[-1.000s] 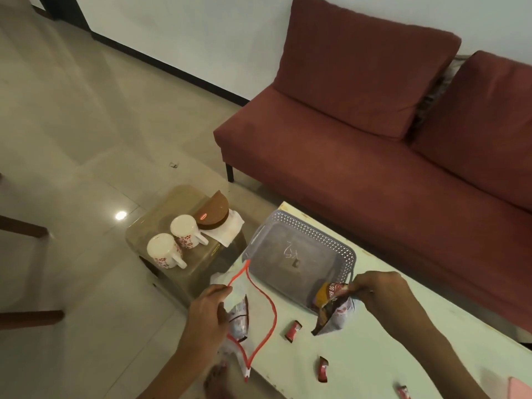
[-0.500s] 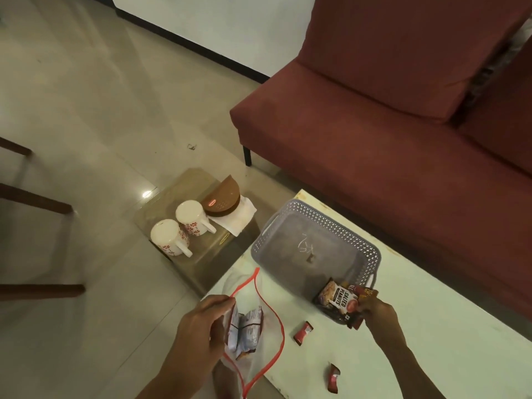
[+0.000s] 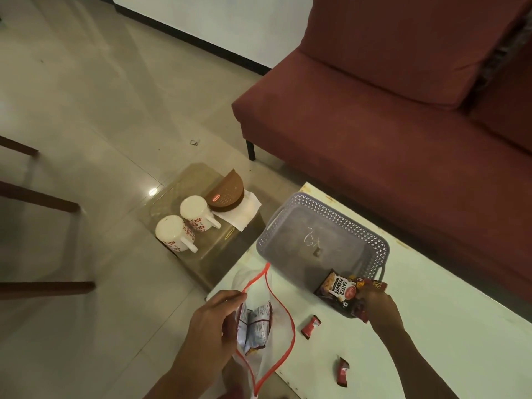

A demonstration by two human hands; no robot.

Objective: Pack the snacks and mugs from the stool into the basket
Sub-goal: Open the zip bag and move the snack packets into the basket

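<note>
A grey perforated basket (image 3: 305, 205) sits on the pale table (image 3: 431, 326). My right hand (image 3: 377, 308) grips dark snack packets, a salted peanuts packet (image 3: 335, 287) among them, at the basket's near right corner. My left hand (image 3: 214, 321) holds the red-rimmed mouth of a clear zip bag (image 3: 267, 332) with silver snack packets (image 3: 256, 326) inside. Two white mugs with red flowers (image 3: 175, 234) (image 3: 197, 210) stand upside down on the low glass stool (image 3: 178, 182), beside a brown half-round container (image 3: 226, 195) on a white napkin.
Two small red candy wrappers (image 3: 310, 326) (image 3: 342, 371) lie loose on the table. A dark red sofa (image 3: 388, 125) stands behind the table. Wooden chair legs (image 3: 40, 197) are at the left over the tiled floor.
My right hand carried the snack packets from above the table into the basket's near corner. The camera tilted down and closer. My left hand kept hold of the zip bag.
</note>
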